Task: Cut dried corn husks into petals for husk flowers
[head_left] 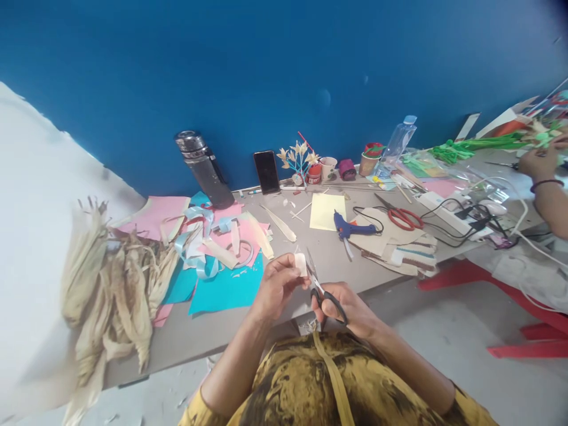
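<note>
Cream scrap [300, 264] pinched in the left fingers [289, 274], right fingers [341, 290] closed round scissors [315, 284], blue glue gun [360, 229] chilling against yellow paper [323, 210].

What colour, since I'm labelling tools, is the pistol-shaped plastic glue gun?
The glue gun is blue, head view.

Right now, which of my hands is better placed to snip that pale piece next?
Probably your right hand: it holds the black-handled scissors, their blades beside the pale piece, which your left hand pinches.
</note>
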`<state>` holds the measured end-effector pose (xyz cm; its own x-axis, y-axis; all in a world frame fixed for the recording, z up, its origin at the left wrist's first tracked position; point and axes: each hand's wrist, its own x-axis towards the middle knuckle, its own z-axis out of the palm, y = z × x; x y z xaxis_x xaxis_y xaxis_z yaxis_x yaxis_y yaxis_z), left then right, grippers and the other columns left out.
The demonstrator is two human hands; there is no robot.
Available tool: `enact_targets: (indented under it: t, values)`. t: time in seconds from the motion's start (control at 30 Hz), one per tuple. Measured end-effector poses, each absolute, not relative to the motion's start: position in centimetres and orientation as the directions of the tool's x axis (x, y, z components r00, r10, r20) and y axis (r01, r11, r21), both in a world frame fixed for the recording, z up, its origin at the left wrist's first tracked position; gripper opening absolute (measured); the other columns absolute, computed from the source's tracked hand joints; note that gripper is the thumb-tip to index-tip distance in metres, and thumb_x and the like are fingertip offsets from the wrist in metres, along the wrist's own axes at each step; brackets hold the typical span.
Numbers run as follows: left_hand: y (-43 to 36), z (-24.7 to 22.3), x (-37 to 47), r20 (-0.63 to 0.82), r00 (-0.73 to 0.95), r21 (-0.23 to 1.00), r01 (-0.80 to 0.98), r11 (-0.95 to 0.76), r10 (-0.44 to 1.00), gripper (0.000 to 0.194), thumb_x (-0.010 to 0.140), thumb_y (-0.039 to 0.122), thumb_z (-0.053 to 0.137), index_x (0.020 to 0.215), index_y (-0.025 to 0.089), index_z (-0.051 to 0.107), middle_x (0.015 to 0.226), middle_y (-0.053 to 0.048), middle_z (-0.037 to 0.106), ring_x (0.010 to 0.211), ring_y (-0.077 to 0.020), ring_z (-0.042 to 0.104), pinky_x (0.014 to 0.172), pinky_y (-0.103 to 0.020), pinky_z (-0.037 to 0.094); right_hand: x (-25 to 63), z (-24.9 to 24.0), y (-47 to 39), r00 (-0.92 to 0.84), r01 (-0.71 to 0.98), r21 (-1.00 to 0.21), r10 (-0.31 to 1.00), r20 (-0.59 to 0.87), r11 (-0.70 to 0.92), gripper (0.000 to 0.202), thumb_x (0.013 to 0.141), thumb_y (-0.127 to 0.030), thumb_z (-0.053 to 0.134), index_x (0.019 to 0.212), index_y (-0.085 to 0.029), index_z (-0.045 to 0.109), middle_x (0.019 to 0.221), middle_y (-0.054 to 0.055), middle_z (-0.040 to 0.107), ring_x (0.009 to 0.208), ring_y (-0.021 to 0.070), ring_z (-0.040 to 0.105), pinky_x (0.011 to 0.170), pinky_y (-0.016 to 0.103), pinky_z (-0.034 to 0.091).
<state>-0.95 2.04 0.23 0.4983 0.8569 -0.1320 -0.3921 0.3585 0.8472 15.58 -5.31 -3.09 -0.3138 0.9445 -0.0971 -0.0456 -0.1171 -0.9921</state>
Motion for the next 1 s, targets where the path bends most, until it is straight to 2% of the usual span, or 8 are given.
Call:
enact_targets:
  t: [0.77,1.0]
  values:
    - [1.3,0.3,-1.1,-0.093,0.476,0.859,-0.405,0.312,0.874,0.008,0.066,0.014,0.064,0.061,0.015,0.058,0.062,-0.001,0.06,0.057,-0.0138,0.058,0.057,-0.026,0.045,15.0,-2.1,-5.9,-0.298,0.003,-0.996,0.951,-0.088,-0.091,0.063,0.077,-0.076,0.058,0.064,-0.015,0.064,0.059,0.005,0.063,0.054,0.0137,0.049,0.05,0.024,0.033]
    - [1.6,0.2,-1.5,-0.096,0.483,0.862,-0.396,0.316,0.87,0.007,0.067,0.016,0.065,0.062,0.015,0.059,0.06,-0.002,0.062,0.056,-0.0144,0.059,0.056,-0.026,0.045,14.5,-2.0,-5.8,-0.242,-0.006,-0.989,0.96,-0.142,-0.148,0.053,0.075,-0.064,0.066,0.052,-0.017,0.058,0.054,0.003,0.061,0.051,0.0122,0.046,0.049,0.024,0.032]
